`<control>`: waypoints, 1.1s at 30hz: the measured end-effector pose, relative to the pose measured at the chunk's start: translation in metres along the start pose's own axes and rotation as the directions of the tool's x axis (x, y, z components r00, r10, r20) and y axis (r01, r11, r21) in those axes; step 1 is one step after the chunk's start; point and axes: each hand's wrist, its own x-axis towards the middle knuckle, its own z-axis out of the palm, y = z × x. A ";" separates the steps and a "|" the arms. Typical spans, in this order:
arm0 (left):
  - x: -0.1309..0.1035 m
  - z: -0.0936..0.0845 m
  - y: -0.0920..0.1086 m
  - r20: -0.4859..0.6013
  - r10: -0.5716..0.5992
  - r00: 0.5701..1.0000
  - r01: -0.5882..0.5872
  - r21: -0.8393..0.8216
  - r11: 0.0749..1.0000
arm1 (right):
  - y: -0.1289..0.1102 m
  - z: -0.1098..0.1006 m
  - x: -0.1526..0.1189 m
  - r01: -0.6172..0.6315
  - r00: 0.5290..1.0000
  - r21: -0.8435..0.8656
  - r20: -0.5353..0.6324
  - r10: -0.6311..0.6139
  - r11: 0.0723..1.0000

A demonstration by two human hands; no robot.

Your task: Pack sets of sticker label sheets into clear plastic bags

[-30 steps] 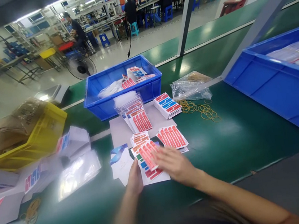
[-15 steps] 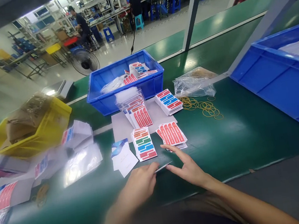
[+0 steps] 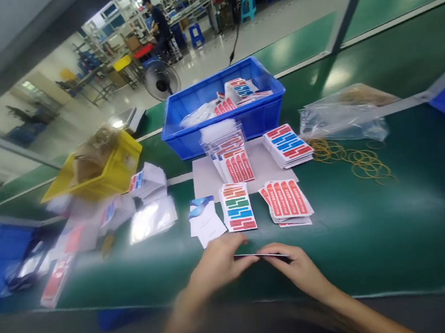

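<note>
Both hands are down at the near edge of the green bench point(image 3: 375, 223), holding one thin flat card or sheet point(image 3: 261, 255) edge-on between them, so its face can't be read. The left hand point(image 3: 217, 267) has its grip pinched on the left end of it, the right hand point(image 3: 300, 267) pinches the right end — fingers closed on the sheet, which sits just above the bench surface, level.

Just beyond the hands sit three small piles side by side: a white card stack with a blue corner point(image 3: 205, 220) on the left, a stack of label sheets with red, green and blue strips point(image 3: 238, 214) in the middle, and a stack of sheets with red strips point(image 3: 287, 200) on the right. Behind those is a grey sheet of board point(image 3: 207, 176) carrying clear bags of red labels point(image 3: 231, 157) and a stack of red-and-blue label sheets point(image 3: 288, 145). The blue plastic crate point(image 3: 223, 109) stands further back with more labels inside.

Off to the right — a scatter of tan rubber bands point(image 3: 350, 153) beside a clear plastic bag point(image 3: 342, 116). Left side is blurry: a yellow plastic bin point(image 3: 101, 170) and loose white packs point(image 3: 147, 181) near it
</note>
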 end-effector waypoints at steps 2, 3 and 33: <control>-0.005 -0.018 -0.026 -0.243 -0.151 0.958 0.143 -0.049 0.988 | 0.004 -0.010 -0.002 0.026 0.999 -0.013 -0.023 -0.027 1.000; -0.008 -0.028 -0.042 -0.352 -0.248 0.903 0.254 -0.030 0.967 | 0.006 -0.015 -0.003 0.037 0.999 -0.026 -0.031 -0.038 0.999; -0.029 -0.040 -0.166 -0.346 -0.742 0.575 0.564 -0.489 0.665 | 0.017 -0.028 -0.007 -0.069 0.992 -0.017 -0.104 0.067 0.997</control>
